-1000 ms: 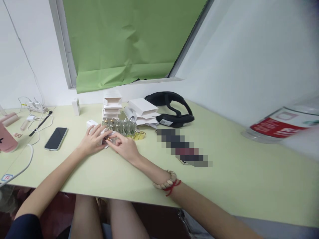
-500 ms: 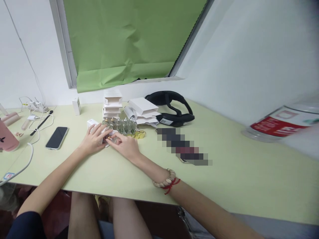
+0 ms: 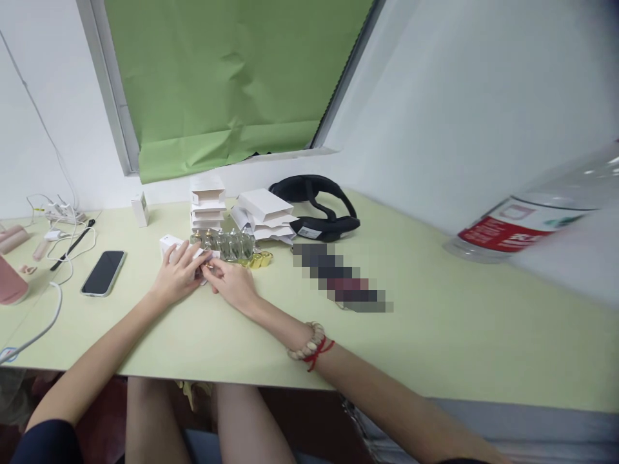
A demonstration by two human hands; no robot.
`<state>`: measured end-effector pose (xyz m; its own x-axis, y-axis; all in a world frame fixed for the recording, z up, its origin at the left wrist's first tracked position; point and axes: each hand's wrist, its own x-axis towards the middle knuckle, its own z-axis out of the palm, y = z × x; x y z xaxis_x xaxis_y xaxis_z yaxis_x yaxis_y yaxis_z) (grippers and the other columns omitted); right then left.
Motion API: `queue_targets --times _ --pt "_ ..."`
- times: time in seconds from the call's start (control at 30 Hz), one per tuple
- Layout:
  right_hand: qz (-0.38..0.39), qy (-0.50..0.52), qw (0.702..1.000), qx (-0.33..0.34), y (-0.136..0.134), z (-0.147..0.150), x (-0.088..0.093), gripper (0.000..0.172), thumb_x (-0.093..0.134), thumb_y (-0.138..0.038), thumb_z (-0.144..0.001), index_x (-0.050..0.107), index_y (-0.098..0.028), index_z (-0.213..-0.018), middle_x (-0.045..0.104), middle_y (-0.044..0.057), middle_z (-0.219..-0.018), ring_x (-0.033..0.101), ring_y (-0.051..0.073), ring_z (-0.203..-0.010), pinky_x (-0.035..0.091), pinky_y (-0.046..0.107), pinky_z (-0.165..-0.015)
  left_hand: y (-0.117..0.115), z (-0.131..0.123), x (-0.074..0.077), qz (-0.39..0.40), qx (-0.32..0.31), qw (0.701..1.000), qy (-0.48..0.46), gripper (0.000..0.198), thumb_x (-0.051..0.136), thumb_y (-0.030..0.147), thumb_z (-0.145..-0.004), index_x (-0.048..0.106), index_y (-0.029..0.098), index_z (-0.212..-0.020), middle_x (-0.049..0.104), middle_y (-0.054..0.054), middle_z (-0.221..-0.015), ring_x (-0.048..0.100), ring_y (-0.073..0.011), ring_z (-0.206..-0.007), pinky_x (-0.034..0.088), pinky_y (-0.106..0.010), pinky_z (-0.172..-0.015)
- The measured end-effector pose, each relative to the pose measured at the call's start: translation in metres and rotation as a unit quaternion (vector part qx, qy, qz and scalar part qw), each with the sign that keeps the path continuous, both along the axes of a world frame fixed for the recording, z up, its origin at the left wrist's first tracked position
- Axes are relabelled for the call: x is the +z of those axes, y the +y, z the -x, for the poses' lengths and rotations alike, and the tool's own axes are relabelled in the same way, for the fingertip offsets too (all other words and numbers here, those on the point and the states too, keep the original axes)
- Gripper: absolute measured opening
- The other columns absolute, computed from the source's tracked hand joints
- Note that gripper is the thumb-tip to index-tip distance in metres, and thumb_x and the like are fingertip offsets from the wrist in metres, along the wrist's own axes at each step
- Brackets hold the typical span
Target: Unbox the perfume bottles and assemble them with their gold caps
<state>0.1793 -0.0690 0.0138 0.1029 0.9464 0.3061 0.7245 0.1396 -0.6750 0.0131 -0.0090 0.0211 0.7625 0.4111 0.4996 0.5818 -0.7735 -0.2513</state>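
Note:
My left hand [image 3: 176,277] lies over a small perfume bottle, mostly hidden by the fingers, with a copper-coloured glint at its neck. The fingertips of my right hand [image 3: 233,283] are pressed together at that neck, touching the left fingers. Just behind both hands stands a row of clear glass perfume bottles [image 3: 235,246] with gold and silver spray tops. Shiny gold caps [image 3: 261,260] lie to the right of the row. Beside my left fingers is a white box [image 3: 168,243], partly covered.
Behind the bottles are stacked white cartons [image 3: 207,200] and a pile of open cartons [image 3: 265,206]. A black headset [image 3: 333,225] lies to their right. On the left are a phone [image 3: 103,273], tangled cables [image 3: 68,235] and a pink cup [image 3: 10,283]. A large plastic bottle [image 3: 507,229] stands right.
The view has shifted, so most things sit slightly further left. My right fingers have closed in on the bottle's neck, covering more of it; my left hand keeps its hold.

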Motion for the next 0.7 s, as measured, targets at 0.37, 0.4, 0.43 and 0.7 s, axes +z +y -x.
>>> queue_targets --times 0.37,0.4,0.43,0.7 --pt "-0.034 0.039 0.999 0.0 0.001 -0.002 -0.001 0.025 0.051 -0.038 -0.085 0.06 -0.022 -0.067 0.062 -0.004 -0.049 0.057 0.013 -0.051 0.037 0.023 -0.056 0.004 0.003 0.004 0.0 0.006 1.0 0.013 0.057 0.058 0.049 -0.088 0.049 0.029 -0.141 0.054 -0.01 -0.141 0.044 -0.03 -0.136 0.031 -0.046 -0.112" --pt "-0.038 0.039 0.999 -0.003 0.001 -0.002 0.0 0.025 0.051 -0.038 -0.084 0.06 -0.022 -0.066 0.062 -0.003 -0.049 0.057 0.013 -0.051 0.038 0.023 -0.057 0.005 0.004 0.004 0.0 0.005 1.0 0.015 0.059 0.058 0.052 -0.087 0.049 0.029 -0.141 0.054 -0.01 -0.141 0.043 -0.0304 -0.136 0.031 -0.046 -0.112" --pt "-0.044 0.039 0.998 -0.005 0.001 -0.002 0.0 0.026 0.051 -0.038 -0.084 0.059 -0.022 -0.065 0.062 -0.003 -0.049 0.057 0.014 -0.052 0.038 0.023 -0.057 0.005 0.005 0.004 0.001 0.004 1.0 0.016 0.062 0.058 0.055 -0.086 0.049 0.029 -0.141 0.053 -0.01 -0.142 0.043 -0.0308 -0.136 0.03 -0.046 -0.112" --pt "-0.11 0.099 0.989 -0.025 0.0 -0.006 -0.003 0.032 0.047 -0.046 -0.08 0.047 -0.022 -0.059 0.056 -0.002 -0.051 0.051 0.013 -0.05 0.035 0.023 -0.053 0.015 0.014 0.002 0.015 0.026 0.999 -0.019 0.085 0.063 0.07 -0.075 0.044 0.025 -0.144 0.052 -0.014 -0.141 0.04 -0.034 -0.137 0.025 -0.049 -0.115"
